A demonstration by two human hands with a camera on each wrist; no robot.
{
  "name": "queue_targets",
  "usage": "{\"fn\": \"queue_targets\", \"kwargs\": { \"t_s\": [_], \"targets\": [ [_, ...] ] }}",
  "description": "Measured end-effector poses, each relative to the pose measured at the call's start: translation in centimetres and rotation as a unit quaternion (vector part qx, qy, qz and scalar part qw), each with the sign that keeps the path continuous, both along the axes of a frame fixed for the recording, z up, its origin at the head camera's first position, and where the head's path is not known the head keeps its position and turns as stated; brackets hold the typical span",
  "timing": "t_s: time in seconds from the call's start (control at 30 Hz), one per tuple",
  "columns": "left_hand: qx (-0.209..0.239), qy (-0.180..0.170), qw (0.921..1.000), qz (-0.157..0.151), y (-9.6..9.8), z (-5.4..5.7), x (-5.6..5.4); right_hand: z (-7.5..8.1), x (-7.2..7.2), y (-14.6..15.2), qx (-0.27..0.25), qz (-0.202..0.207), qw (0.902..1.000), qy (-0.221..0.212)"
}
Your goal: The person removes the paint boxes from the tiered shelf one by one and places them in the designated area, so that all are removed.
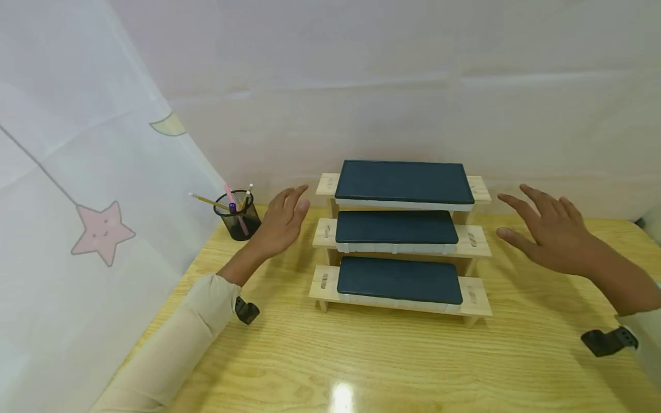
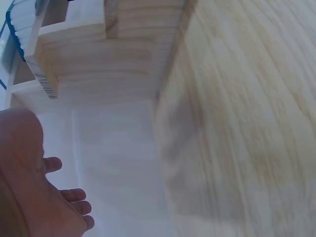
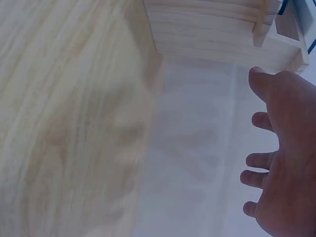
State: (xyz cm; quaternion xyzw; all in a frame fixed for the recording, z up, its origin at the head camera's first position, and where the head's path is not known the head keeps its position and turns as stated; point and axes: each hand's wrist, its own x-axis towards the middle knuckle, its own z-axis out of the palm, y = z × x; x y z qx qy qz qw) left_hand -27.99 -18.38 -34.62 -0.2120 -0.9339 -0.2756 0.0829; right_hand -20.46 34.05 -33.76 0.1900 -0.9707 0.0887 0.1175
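Note:
A three-tiered wooden stand [image 1: 477, 295] rises in steps at the middle of the table. Each tier bears a white box with a dark blue lid: a top box [image 1: 405, 180], a middle box [image 1: 396, 227] and a bottom box [image 1: 400, 280]. My left hand [image 1: 283, 223] hovers to the left of the stand, fingers extended and holding nothing. On the other side, my right hand [image 1: 555, 235] is raised with its fingers spread, apart from the stand. Both wrist views show the stand's wooden side [image 2: 98, 57] near the hand.
Left of the left hand, a black mesh pen cup [image 1: 237, 215] holds several pencils and pens at the table's back left. Behind the wooden table [image 1: 289, 350] hangs a pale cloth [image 1: 392, 86], with a pink star [image 1: 103, 232] printed on its left part.

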Motion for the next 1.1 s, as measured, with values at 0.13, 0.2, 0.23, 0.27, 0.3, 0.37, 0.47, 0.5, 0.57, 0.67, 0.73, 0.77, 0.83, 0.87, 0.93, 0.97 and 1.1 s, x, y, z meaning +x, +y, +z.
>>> {"fn": "queue_targets", "kwargs": {
  "t_s": [0.13,0.2,0.23,0.27,0.3,0.37,0.47,0.5,0.57,0.67,0.73,0.77,0.83,0.87,0.93,0.97,1.1],
  "targets": [
    [0.063,-0.008,0.9979,-0.012,0.5,0.6,-0.1,1.0,-0.3,-0.1,-0.003,0.009,0.9995,0.031],
    [0.092,-0.014,0.9955,-0.016,0.8,0.8,-0.2,1.4,-0.4,-0.2,-0.002,0.011,0.999,0.044],
    [0.106,-0.018,0.994,-0.02,0.9,0.9,-0.2,1.6,-0.5,-0.3,-0.006,0.011,0.9988,0.048],
    [0.122,-0.021,0.992,-0.025,1.1,1.0,-0.3,1.9,-0.5,-0.3,-0.008,0.011,0.9986,0.052],
    [0.136,-0.025,0.9899,-0.032,1.2,1.1,-0.4,2.2,-0.7,-0.4,-0.01,0.012,0.9982,0.059],
    [0.16,-0.034,0.9852,-0.05,1.7,1.4,-0.6,2.7,-0.9,-0.7,-0.018,0.013,0.9972,0.071],
    [0.179,-0.054,0.978,-0.093,2.3,1.7,-1.1,3.6,-1.4,-1.4,-0.038,0.022,0.9941,0.099],
    [0.181,-0.061,0.9756,-0.108,2.6,1.8,-1.2,3.9,-1.5,-1.7,-0.049,0.029,0.9923,0.11],
    [0.187,-0.078,0.9698,-0.136,3.0,1.9,-1.3,4.5,-1.6,-2.4,-0.078,0.043,0.989,0.118],
    [0.204,-0.101,0.9604,-0.16,3.7,1.8,-1.5,5.6,-1.8,-3.6,-0.128,0.072,0.984,0.101],
    [0.221,-0.116,0.954,-0.166,4.0,1.7,-1.5,6.3,-1.8,-4.4,-0.155,0.088,0.9814,0.072],
    [0.231,-0.124,0.9503,-0.168,4.1,1.7,-1.5,6.5,-1.9,-4.9,-0.163,0.094,0.9805,0.056],
    [0.251,-0.137,0.9429,-0.17,4.4,1.6,-1.5,6.9,-2.0,-5.7,-0.171,0.109,0.9786,0.031],
    [0.259,-0.14,0.94,-0.172,4.5,1.6,-1.4,7.0,-2.1,-6.1,-0.172,0.117,0.9779,0.021],
    [0.27,-0.146,0.9364,-0.169,4.6,1.5,-1.4,7.1,-2.4,-6.9,-0.171,0.131,0.9765,0.003],
    [0.275,-0.147,0.9352,-0.168,4.6,1.4,-1.3,7.2,-2.6,-7.2,-0.171,0.137,0.9757,-0.009],
    [0.284,-0.138,0.9342,-0.166,4.9,0.8,-1.5,7.2,-3.3,-8.5,-0.162,0.144,0.9745,-0.058]
  ]
}}
